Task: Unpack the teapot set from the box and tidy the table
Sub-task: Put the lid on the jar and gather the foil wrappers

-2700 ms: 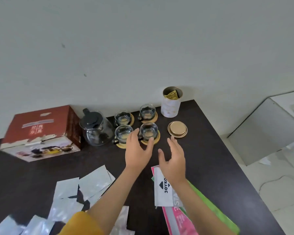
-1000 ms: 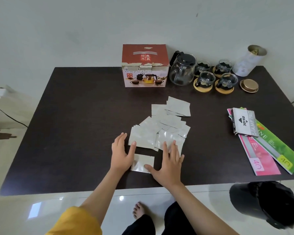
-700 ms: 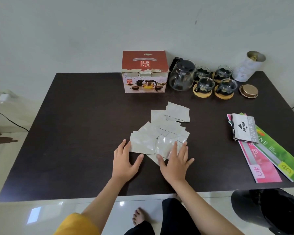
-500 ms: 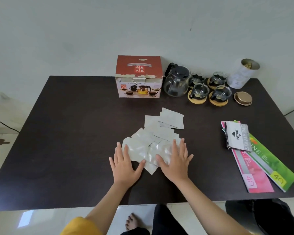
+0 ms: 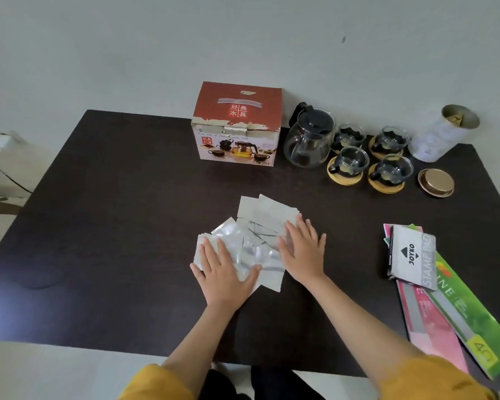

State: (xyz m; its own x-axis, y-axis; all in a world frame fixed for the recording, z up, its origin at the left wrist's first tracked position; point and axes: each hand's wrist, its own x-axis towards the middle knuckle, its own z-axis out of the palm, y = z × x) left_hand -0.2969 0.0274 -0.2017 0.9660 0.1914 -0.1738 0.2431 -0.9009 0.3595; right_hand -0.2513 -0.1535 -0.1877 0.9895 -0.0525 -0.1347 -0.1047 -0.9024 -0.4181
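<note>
Several silvery foil packets [image 5: 257,235] lie overlapped in a heap at the middle of the dark table [image 5: 113,226]. My left hand [image 5: 224,272] presses flat on the heap's left side, fingers spread. My right hand [image 5: 302,249] lies flat on its right side, fingers apart. Neither hand grips anything. At the back stands the red teapot-set box [image 5: 237,125], flaps down. Right of it is the glass teapot [image 5: 309,140] with a black lid, then several glass cups [image 5: 351,161] on wooden coasters.
A white tin [image 5: 439,137] stands open at the back right, its gold lid [image 5: 436,181] lying on the table in front. A Joyko stamp pad [image 5: 412,261] rests on pink and green paper packs [image 5: 456,319] near the right edge. A wall runs behind the table.
Both hands left the cups and came to the packets, then slid forward over the heap, pushing the packets closer together. The view has moved in toward the table.
</note>
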